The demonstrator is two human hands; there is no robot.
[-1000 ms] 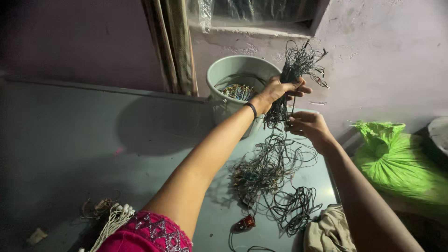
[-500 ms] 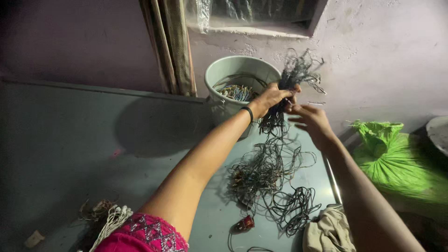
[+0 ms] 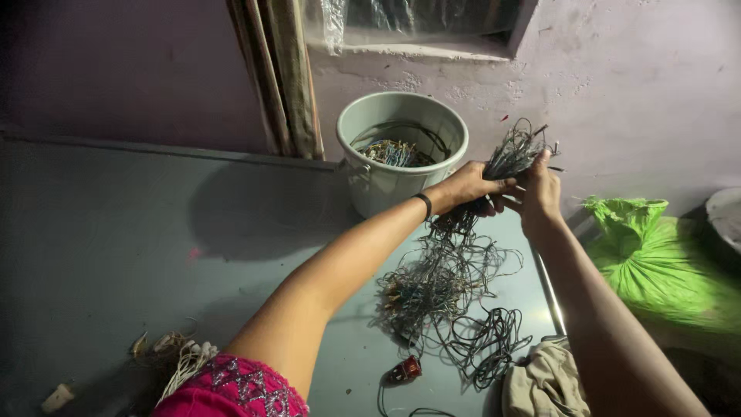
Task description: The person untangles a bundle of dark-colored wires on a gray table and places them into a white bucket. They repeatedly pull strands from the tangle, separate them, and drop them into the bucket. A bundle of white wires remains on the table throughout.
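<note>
Seen from the head camera, the person's left hand (image 3: 469, 188) is closed in a fist around a bundle of thin dark wires (image 3: 515, 154), gripping it near the middle so that the cut ends fan out up and to the right. The right hand (image 3: 539, 193) is raised just beside it, palm toward the bundle and fingers together, touching those upper ends; whether it actually pinches any strand cannot be told. The left wrist wears a dark band (image 3: 426, 205). Below the fist the wires hang down and spread into a loose tangle (image 3: 444, 289) on the grey table (image 3: 154, 232), with a small coil (image 3: 490, 344) lying nearer the person. A pale bucket (image 3: 401, 158) holding more wire stands on the table behind the hands, against the pink wall (image 3: 641, 85). A green bag (image 3: 664, 266) sits off the table's right edge, a beige cloth (image 3: 544, 378) lies at the near corner, and a small red piece (image 3: 407, 369) rests beside the coil.
</note>
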